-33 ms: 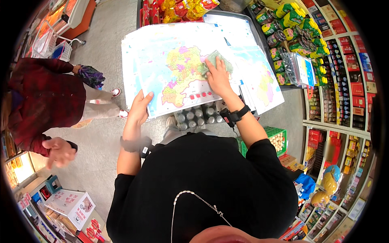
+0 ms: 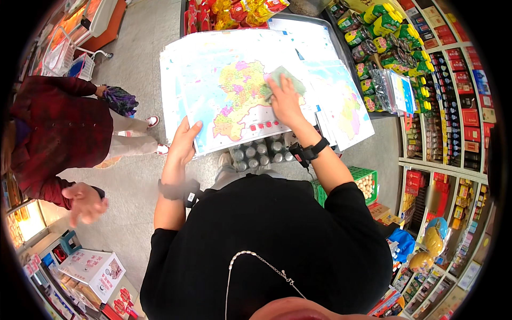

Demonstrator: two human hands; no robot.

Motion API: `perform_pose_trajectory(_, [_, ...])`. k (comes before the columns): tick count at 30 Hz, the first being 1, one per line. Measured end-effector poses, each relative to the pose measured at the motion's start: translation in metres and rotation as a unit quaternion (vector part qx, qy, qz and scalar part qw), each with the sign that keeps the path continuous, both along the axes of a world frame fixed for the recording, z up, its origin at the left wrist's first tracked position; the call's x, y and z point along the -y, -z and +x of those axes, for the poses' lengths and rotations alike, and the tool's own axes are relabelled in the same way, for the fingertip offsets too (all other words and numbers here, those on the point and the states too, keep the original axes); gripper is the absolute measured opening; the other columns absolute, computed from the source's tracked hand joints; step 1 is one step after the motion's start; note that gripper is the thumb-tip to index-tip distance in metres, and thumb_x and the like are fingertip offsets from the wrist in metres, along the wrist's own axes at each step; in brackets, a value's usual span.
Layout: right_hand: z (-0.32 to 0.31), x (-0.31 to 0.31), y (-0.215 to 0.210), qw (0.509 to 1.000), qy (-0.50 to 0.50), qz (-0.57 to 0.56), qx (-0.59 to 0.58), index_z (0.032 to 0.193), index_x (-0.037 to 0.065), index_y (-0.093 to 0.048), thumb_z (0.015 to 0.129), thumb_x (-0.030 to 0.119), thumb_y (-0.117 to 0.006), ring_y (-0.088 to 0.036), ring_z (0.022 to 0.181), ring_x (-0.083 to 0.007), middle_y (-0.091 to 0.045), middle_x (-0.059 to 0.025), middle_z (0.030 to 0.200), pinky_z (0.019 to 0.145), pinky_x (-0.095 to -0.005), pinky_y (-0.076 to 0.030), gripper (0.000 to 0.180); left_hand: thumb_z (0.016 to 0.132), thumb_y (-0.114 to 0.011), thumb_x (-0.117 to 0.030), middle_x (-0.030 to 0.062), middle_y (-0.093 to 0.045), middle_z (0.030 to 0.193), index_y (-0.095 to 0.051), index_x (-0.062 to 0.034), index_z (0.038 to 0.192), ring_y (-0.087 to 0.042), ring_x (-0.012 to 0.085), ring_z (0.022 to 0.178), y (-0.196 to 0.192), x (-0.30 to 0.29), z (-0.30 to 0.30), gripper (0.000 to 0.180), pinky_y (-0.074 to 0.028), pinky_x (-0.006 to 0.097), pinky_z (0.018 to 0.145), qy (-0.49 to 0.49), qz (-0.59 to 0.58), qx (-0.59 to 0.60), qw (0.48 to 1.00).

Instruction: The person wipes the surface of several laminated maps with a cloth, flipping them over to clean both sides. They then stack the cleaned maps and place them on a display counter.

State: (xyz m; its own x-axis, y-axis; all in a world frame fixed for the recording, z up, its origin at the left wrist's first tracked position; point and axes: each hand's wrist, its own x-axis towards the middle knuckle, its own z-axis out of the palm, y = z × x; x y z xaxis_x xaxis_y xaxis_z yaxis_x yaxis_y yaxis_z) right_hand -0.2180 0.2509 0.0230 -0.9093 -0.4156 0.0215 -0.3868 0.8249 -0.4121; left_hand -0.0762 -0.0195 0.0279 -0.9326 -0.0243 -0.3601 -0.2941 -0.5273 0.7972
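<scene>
You had the printed map point(image 2: 240, 93) spread in front of you, its coloured region facing up, on top of other white sheets. Your left hand point(image 2: 183, 144) grasped the map at its near left corner, the thumb lying over the edge; how far the fingers went underneath was hidden. Your right hand point(image 2: 286, 106) lay on the right part of the map, fingers spread and pressed flat over a grey-green cloth point(image 2: 298, 88), not clenched around it. The cloth sat against the map's surface, beside the right edge of the coloured region. A dark device point(image 2: 313, 152) was strapped to your right wrist, just off the map's near edge.

To the right of the map lay a second map point(image 2: 350, 114), tilted away from it. Beyond the map's far edge were red and yellow snack packets point(image 2: 242, 13), and farther right of it stood jars with yellow lids point(image 2: 386, 24). Below the map's near edge you had a pack of cans point(image 2: 249, 153). Left of the map, well apart from your hands, stood another person point(image 2: 61, 125) in a dark red checked shirt, a purple patterned bundle point(image 2: 121, 101) at one hand.
</scene>
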Motion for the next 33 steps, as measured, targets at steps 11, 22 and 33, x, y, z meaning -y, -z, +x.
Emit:
perform_pose_trajectory(11, [0.012, 0.126, -0.039, 0.919, -0.393, 0.0, 0.029, 0.141, 0.019, -0.035, 0.082, 0.001, -0.048, -0.017, 0.141, -0.0331, -0.018, -0.0106, 0.153, 0.105, -0.0636, -0.024, 0.064, 0.094, -0.051, -0.009, 0.0127, -0.049, 0.129, -0.034, 0.0023, 0.134, -0.053, 0.0203, 0.113, 0.007, 0.003, -0.001, 0.046, -0.047, 0.035, 0.093, 0.0, -0.001, 0.01, 1.0])
perform_pose_trajectory(22, [-0.124, -0.01, 0.029, 0.996, -0.084, -0.003, 0.007, 0.143, 0.018, -0.033, 0.078, 0.002, -0.045, -0.017, 0.14, -0.0357, -0.019, -0.016, 0.152, 0.11, -0.0548, -0.02, 0.068, 0.094, -0.049, -0.007, 0.0144, -0.048, 0.13, -0.033, 0.0019, 0.134, -0.051, 0.023, 0.117, -0.002, -0.002, -0.003, 0.045, -0.047, 0.038, 0.095, -0.005, 0.019, -0.006, 1.0])
perform_pose_trajectory(33, [0.003, -0.026, 0.022, 0.982, -0.149, -0.071, -0.091, 0.137, 0.009, -0.04, 0.074, -0.006, -0.048, -0.031, 0.132, -0.0402, -0.033, -0.0229, 0.143, 0.106, -0.0492, -0.029, 0.065, 0.094, -0.051, -0.01, 0.0155, -0.05, 0.128, -0.035, 0.0039, 0.133, -0.055, 0.023, 0.113, 0.015, 0.004, 0.005, 0.044, -0.051, 0.037, 0.09, -0.025, -0.005, 0.012, 1.0])
